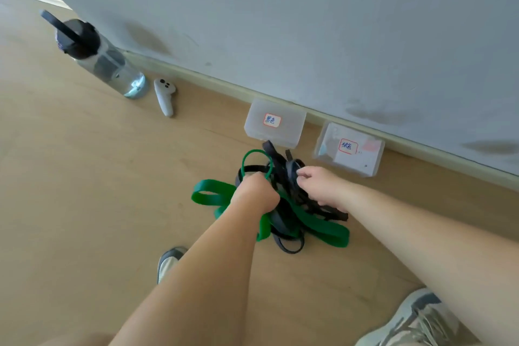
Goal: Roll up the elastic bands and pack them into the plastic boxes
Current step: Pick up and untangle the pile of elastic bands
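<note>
A tangled heap of green elastic bands [323,229] and black elastic bands [283,166] lies on the wooden floor. My left hand [257,194] grips a thin green loop [254,156] that stands up out of the heap. My right hand [318,187] reaches into the black bands, its fingers curled and pinching one of them. Two translucent plastic boxes with closed lids stand against the wall behind the heap: a left box [276,123] and a right box [349,149], each with a handwritten label.
A clear water bottle [101,57] with a dark lid stands at the far left by the wall. A white handheld controller [165,95] lies beside it. My shoes [168,261] [415,320] are on the floor below. The grey wall [309,22] bounds the far side.
</note>
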